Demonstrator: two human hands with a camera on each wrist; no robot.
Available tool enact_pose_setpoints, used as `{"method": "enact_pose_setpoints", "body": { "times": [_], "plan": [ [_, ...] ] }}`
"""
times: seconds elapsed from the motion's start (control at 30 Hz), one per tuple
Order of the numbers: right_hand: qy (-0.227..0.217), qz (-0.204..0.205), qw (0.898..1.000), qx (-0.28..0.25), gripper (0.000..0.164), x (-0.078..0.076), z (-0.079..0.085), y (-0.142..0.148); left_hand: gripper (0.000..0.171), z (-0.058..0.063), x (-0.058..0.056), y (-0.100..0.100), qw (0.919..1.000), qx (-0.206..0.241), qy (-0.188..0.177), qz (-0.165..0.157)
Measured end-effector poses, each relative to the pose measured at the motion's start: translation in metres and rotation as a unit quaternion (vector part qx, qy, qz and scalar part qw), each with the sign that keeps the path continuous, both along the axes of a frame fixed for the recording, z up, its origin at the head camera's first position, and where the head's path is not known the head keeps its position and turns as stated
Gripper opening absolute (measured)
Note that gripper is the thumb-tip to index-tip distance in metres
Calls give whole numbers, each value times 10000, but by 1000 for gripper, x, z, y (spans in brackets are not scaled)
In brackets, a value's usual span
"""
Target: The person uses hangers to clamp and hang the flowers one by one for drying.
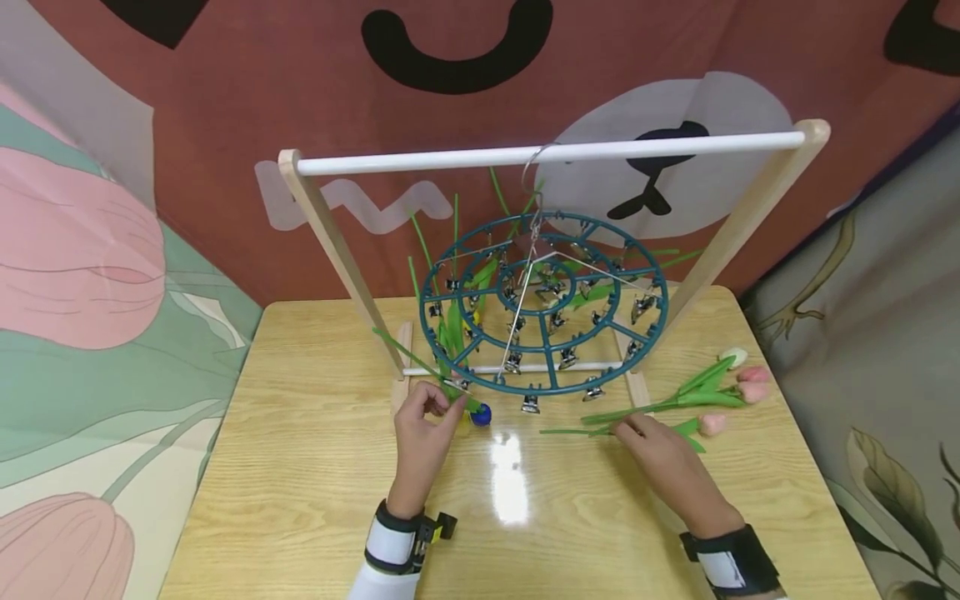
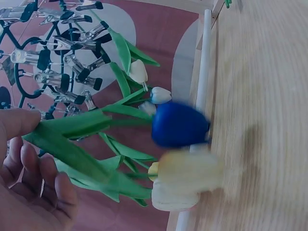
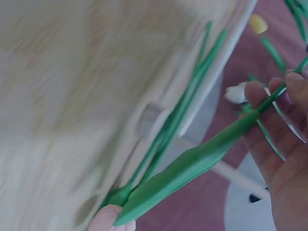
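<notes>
With thumb and forefinger, my left hand point(image 1: 426, 429) pinches a blue tulip point(image 1: 481, 415) by its green leaf and stem, just under the front-left rim of a round teal clip hanger point(image 1: 552, 388). In the left wrist view the blue bloom point(image 2: 178, 124) points away from the fingers, beside blurred cream and yellow blooms. My right hand point(image 1: 660, 458) pinches the thin stem of a pink tulip point(image 1: 712, 424) close over the tabletop. Its long green leaf point(image 3: 192, 159) stretches from the fingers in the right wrist view. More pink and white tulips point(image 1: 752, 383) lie just beyond that hand.
The hanger hooks over the white bar point(image 1: 420, 160) of a wooden stand point(image 1: 341, 258) on the table point(image 1: 300, 467). Many metal clips point(image 1: 530, 404) dangle from its rings. Several tulips hang upside down beneath it, stems point(image 1: 455, 225) upward. Printed cloth point(image 1: 225, 100) encloses the table.
</notes>
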State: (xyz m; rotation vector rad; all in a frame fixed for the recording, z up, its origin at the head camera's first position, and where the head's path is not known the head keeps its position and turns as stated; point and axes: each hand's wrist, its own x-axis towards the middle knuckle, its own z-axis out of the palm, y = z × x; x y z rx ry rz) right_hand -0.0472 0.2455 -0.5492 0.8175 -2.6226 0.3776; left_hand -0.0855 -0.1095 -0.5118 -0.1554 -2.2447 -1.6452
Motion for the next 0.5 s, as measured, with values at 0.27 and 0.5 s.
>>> {"method": "enact_pose_setpoints", "body": {
  "times": [0.27,0.5],
  "plan": [
    [-14,340,9982,-485,51,5,15,-32,21,-2,10,2,9956,393,-319,-783],
    [123,622,9932,-978,43,4,20,-52,17,-2,23,11,9637,1220,-499,-2323]
  ]
}}
